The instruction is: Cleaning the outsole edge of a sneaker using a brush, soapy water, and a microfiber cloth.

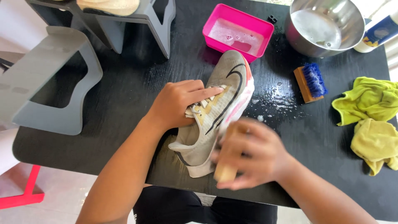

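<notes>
We look down on a black table that fills most of the view, wet with suds near its middle. At ten o'clock stand grey shoe stands, one of them carrying a pale shoe at the top edge. At one o'clock sits a steel bowl of soapy water, with a white and blue bottle just beside it at the frame's corner. At three o'clock lie two crumpled yellow-green cloths. At twelve o'clock is a pink plastic tub holding foamy water.

In the centre lies a grey running shoe with a dark curved stripe, a white and pink sole, and its toe pointing to twelve o'clock toward the tub. Our left hand presses down on the laces from nine o'clock, fingers spread flat to pin the shoe in place, not wrapped around anything. Our right hand, blurred with motion at five o'clock, is closed around a pale wooden-handled brush held against the sole edge near the heel.

At two o'clock a second scrub brush with blue bristles rests on its side, apart from both hands.

We judge the cleaning to be under way rather than finished: foam and droplets lie on the table beside the shoe, the upper looks dingy around the laces and heel, and the cloths lie untouched, so rinsing and wiping dry appear to remain.
</notes>
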